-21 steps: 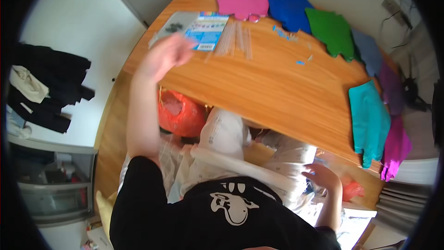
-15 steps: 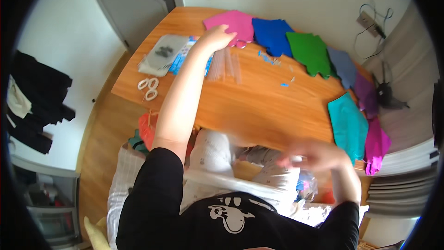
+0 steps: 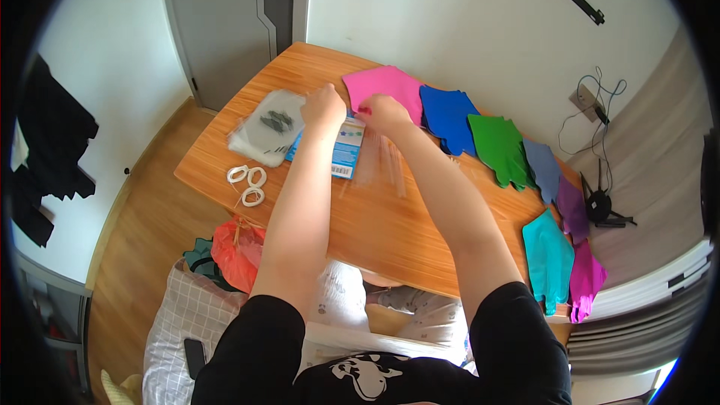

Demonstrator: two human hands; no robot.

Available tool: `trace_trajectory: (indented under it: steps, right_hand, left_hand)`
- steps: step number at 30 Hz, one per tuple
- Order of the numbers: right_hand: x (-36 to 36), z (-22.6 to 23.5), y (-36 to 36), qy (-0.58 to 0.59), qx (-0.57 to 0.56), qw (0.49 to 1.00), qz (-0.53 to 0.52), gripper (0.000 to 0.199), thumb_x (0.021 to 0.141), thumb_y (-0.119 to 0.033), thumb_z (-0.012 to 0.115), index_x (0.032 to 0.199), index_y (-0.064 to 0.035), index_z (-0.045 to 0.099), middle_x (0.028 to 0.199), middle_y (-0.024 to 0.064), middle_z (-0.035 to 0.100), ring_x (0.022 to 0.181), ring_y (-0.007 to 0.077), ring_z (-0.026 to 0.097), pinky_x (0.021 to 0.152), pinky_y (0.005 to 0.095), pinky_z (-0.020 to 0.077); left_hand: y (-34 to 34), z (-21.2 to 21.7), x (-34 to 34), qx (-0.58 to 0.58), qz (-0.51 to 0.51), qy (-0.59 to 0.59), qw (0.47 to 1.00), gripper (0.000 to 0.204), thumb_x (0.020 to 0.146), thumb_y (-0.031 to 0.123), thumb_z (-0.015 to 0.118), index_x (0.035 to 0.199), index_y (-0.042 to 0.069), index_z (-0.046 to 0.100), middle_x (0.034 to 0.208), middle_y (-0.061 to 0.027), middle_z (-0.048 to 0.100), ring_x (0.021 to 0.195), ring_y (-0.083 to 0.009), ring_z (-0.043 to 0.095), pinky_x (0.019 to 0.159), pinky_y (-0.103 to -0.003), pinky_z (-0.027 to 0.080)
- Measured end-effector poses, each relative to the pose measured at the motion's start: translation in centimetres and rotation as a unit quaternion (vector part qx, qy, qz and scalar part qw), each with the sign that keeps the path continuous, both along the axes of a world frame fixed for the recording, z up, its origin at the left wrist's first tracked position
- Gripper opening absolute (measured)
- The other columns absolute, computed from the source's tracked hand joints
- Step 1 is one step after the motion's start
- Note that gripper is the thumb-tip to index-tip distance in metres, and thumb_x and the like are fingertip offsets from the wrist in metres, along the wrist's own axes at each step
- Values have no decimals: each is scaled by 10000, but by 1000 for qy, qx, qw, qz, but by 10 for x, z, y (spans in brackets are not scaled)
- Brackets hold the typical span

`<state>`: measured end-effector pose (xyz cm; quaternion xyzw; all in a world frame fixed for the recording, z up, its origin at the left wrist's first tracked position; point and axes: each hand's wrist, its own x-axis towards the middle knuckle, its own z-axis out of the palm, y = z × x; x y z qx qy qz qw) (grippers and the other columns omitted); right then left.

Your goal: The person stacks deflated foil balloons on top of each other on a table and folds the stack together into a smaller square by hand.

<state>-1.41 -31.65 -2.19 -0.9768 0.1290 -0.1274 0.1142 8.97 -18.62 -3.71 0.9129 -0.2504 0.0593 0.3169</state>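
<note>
Both my arms reach over the wooden table (image 3: pixel 360 229) toward its far side. My left hand (image 3: pixel 324 110) is closed above a blue-and-white printed packet (image 3: pixel 345 151), fingers curled and mostly hidden from view. Close to its right, my right hand (image 3: pixel 385 114) is closed too, fingertips pinched together at the lower edge of a pink sheet stack (image 3: pixel 386 85). Whatever either hand holds is too small or hidden to make out. Below my right hand lie several thin clear strips (image 3: pixel 390 169). Left of my left hand rests a clear plastic bag (image 3: pixel 259 139) with small dark pieces on or in it.
Blue (image 3: pixel 448 116), green (image 3: pixel 499 148), grey-blue (image 3: pixel 541 169), purple (image 3: pixel 572 210), teal (image 3: pixel 547 259) and magenta (image 3: pixel 586 281) sheets curve along the right side. White rings (image 3: pixel 247 184) lie at the left edge. A red bag (image 3: pixel 238 255) is below; a black device (image 3: pixel 600 206) stands right.
My right hand has risen from near my lap to the far part of the table. My left hand has drawn back left from the pink stack and closed. The view has tilted up.
</note>
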Motion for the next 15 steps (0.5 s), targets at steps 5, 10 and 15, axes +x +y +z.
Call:
trace_trajectory:
  steps: [5,10,15]
  right_hand:
    - [13,-6,11,43,-32,997,-57,332,861,-324,759,1117,-112,757,1126,148,728,1061,361,673,880,478,554]
    - [9,-15,3,-82,-31,995,-42,300,870,-335,747,1069,-112,775,1030,136,753,976,351,705,830,480,570]
    - [11,-9,2,-69,10,995,-73,264,869,-300,747,1018,-86,789,956,148,762,903,332,726,803,451,577]
  left_hand:
    - [6,-1,1,37,-20,24,999,259,954,181,539,1087,83,738,1172,-142,728,1187,-340,660,936,-493,537]
    - [3,2,-4,38,-40,-16,998,251,940,173,552,1070,95,752,1167,-126,735,1179,-325,659,928,-484,535]
    - [-1,1,-9,56,-90,-43,993,281,933,144,547,1128,137,749,1172,-96,739,1172,-305,659,978,-494,481]
